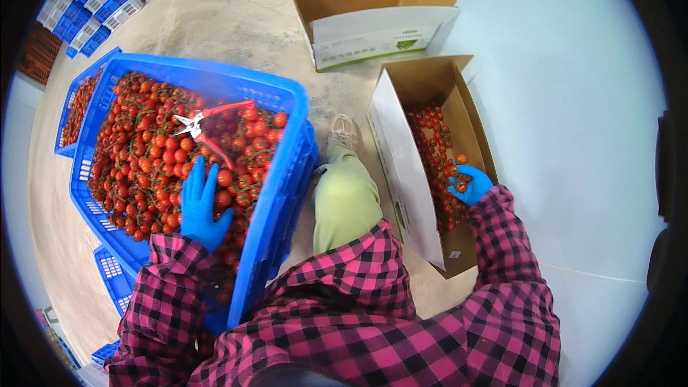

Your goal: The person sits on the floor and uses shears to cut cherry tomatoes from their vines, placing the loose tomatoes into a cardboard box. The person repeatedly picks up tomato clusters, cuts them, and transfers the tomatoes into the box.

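Note:
My left hand (201, 209), in a blue glove, rests with fingers apart on the cherry tomatoes (156, 156) that fill a large blue plastic crate (298, 102). Just beyond its fingertips, a pair of red-handled pruning snips (194, 124) lies on the fruit with its blades parted. On the right, a tall white cardboard box (395, 161) holds more tomatoes on the vine (430, 140). My right hand (471, 185), also blue-gloved, is inside that box, its fingers curled around a small cluster of tomatoes (460, 180) above the others.
An open cardboard box (376, 27) stands beyond the filled one, beside the pale wall (570, 118). Another blue crate with tomatoes (70, 118) is at the left. Stacked blue and white crates (97, 0) line the far side. My shoe (343, 130) is between crate and box.

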The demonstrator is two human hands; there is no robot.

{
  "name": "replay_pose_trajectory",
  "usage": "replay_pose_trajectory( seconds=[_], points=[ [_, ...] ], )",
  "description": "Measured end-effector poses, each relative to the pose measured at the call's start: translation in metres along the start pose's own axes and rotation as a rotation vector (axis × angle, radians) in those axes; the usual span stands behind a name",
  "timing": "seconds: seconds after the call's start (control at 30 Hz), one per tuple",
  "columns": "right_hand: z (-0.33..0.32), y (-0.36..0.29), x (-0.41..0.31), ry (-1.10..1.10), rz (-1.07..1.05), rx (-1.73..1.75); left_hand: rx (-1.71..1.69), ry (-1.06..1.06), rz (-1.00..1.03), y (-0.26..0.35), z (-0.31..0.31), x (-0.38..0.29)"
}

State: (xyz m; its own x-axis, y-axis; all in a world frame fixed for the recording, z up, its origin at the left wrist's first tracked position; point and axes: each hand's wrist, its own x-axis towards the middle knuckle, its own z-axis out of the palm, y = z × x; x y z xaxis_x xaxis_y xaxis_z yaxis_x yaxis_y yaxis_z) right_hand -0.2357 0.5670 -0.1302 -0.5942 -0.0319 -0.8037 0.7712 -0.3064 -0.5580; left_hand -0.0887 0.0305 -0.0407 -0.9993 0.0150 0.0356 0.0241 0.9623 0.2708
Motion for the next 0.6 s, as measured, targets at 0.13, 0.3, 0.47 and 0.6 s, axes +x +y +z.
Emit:
replay_pose_trajectory(
  seconds=[0.13, 0.3, 0.47, 0.6],
  points=[
    [-0.047, 0.027, 0.075, 0.037, 0.055, -0.753, -0.073, 0.054, -0.036, 0.010, 0.004, 0.006],
    [-0.076, 0.061, 0.115, 0.209, 0.097, -1.182, -0.067, 0.083, -0.111, 0.015, 0.004, 0.010],
    [-0.089, 0.094, 0.128, 0.261, 0.043, -1.404, -0.047, 0.056, -0.140, 0.014, 0.004, 0.016],
    [-0.083, 0.103, 0.144, 0.298, -0.044, -1.483, -0.018, 0.027, -0.112, 0.010, 0.000, 0.017]
  ],
)
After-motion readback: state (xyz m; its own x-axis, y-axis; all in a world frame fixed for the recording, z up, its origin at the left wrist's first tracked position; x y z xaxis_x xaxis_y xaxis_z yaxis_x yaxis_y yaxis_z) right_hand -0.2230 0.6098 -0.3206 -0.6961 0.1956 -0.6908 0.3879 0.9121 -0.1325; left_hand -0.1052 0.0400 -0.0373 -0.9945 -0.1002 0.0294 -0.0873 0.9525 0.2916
